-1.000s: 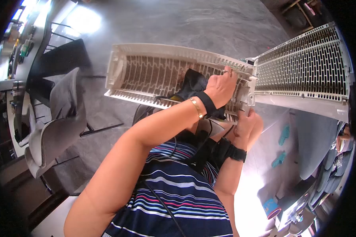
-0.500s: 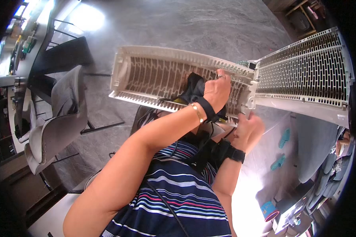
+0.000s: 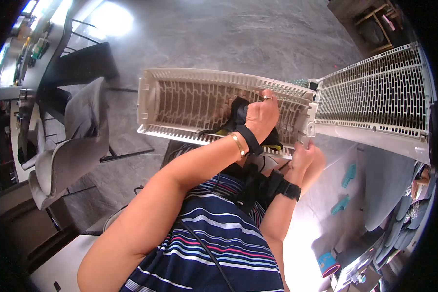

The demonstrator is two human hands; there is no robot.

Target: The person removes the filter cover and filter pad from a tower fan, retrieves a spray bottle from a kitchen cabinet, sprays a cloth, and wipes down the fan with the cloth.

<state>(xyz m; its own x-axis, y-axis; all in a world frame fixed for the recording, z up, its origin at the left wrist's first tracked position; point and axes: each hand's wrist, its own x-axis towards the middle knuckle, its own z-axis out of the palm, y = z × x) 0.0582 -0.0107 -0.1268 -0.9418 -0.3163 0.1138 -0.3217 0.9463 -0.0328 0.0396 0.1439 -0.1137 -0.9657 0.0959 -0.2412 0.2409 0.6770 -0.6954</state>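
A long off-white slatted cover [image 3: 194, 76], dusty brown on its inner slats, lies tilted across the middle. My left hand [image 3: 263, 117], in a black wrist strap and a gold bracelet, is inside it with fingers curled on a crumpled black cloth [image 3: 239, 111]. Part of the cloth shows on both sides of that hand, and its fingertips are hidden. My right hand [image 3: 302, 158], with a black watch, grips the cover's lower right corner. A second slatted panel [image 3: 370, 92] stands beside that corner, its end very close to the cover.
Grey chairs [image 3: 75, 138] and a cluttered counter [image 3: 31, 73] are on the left. Turquoise slippers [image 3: 348, 175] lie on the grey floor [image 3: 258, 36] at right, above a blue and red container [image 3: 328, 264]. A wooden shelf [image 3: 370, 24] is at upper right.
My left hand has moved left along the slats with the black cloth. The cover and panel appear slightly lower in view. My right hand stays at the cover's corner.
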